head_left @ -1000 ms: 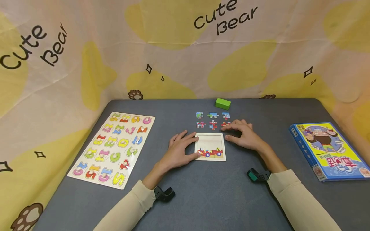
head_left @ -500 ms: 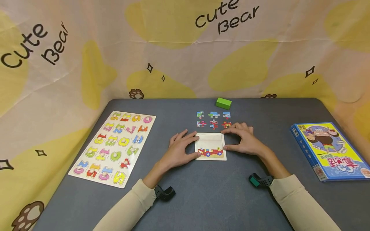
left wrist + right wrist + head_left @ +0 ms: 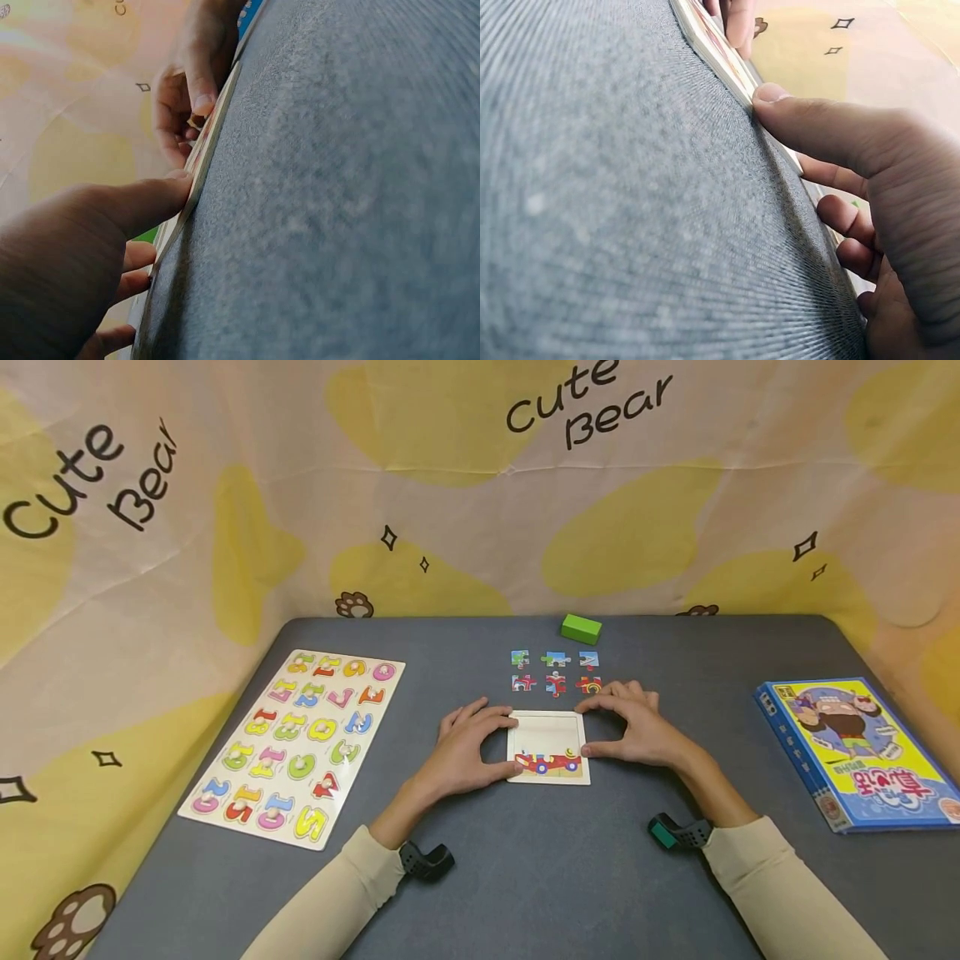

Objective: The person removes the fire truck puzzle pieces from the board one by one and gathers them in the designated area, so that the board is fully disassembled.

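Note:
A small wooden jigsaw tray (image 3: 548,783) lies on the grey table in the head view. Its lower part is filled with a red car picture; its upper part is bare. My left hand (image 3: 468,752) holds the tray's left side, thumb near the lower corner and forefinger near the top. On the opposite side my right hand (image 3: 633,727) grips the edge between thumb and forefinger, its other fingers curled. Both wrist views show a thumb (image 3: 154,202) on the tray's edge. Several loose jigsaw pieces (image 3: 555,683) lie in two rows just beyond the tray.
A number puzzle board (image 3: 300,743) lies at the left. A blue and yellow box (image 3: 855,752) lies at the right. Near the back edge sits a green block (image 3: 581,628). A patterned cloth (image 3: 465,510) hangs behind the table.
My right thumb has come onto the tray's right edge, and the tray has shifted slightly nearer to me. My left hand has stayed almost still.

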`<state>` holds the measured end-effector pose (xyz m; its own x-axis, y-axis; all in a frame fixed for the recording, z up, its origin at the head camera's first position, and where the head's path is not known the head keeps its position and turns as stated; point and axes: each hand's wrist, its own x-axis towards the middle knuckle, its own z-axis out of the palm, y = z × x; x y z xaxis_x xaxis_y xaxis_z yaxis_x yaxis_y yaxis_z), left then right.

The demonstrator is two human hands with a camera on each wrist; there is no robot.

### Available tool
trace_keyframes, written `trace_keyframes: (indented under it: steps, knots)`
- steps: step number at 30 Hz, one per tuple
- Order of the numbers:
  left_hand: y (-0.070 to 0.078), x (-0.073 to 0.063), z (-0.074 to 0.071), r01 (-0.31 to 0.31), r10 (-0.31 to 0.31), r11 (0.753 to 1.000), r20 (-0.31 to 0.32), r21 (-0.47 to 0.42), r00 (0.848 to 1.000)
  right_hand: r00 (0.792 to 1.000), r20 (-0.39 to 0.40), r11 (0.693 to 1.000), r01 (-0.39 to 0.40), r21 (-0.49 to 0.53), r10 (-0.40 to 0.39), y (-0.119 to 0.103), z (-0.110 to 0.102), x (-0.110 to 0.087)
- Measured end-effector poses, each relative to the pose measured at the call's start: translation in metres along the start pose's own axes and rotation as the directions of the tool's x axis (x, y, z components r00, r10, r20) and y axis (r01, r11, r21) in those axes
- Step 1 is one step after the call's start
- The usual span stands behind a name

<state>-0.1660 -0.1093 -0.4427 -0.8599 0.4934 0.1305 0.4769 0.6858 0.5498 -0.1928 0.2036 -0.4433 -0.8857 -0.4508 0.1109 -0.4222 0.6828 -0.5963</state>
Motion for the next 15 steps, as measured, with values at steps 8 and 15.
trace_keyframes:
  steps: [8,15]
  knots:
    - [-0.0002,0.0001,-0.0018,-0.017,0.017,1.0,0.018,0.002,1.0,1.0,0.02,1.0,0.004,0.008,-0.004,-0.0013,0.0,-0.0013]
    - [0.0007,0.0002,-0.0037,-0.033,0.032,0.999,0.032,0.027,0.999,0.999,0.052,1.0,-0.002,0.003,0.002,-0.0031,-0.0019,-0.0012]
